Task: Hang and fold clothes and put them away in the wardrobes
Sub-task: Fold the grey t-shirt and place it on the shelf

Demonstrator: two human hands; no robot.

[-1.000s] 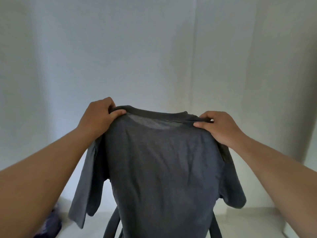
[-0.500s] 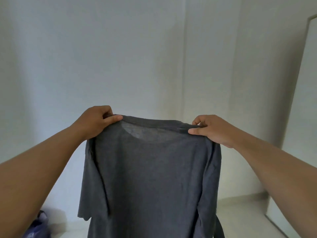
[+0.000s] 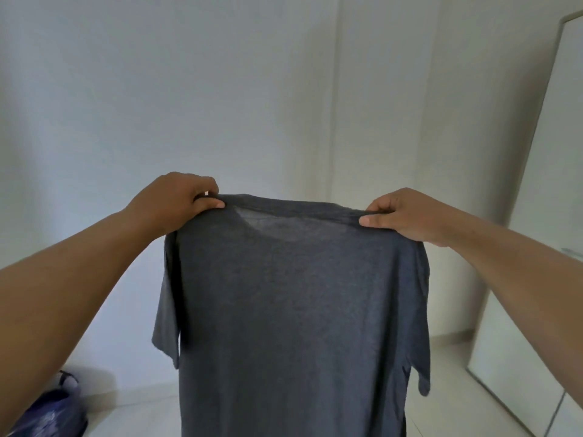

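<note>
A dark grey T-shirt [image 3: 293,310] hangs full length in front of me, held up in the air by its shoulders. My left hand [image 3: 176,205] pinches the left shoulder seam beside the collar. At the other shoulder, my right hand [image 3: 407,216] pinches the fabric with the thumb in front. Both short sleeves droop down at the sides. The shirt's hem runs out of the bottom of the view.
A plain white wall fills the background. A white wardrobe door [image 3: 542,247] stands at the right edge. A dark blue bag [image 3: 50,411] lies on the pale floor at the lower left.
The view has swung to the right, bringing the wardrobe door into sight. The sleeves, spread out a second ago, now hang straight down. Both hands keep their hold.
</note>
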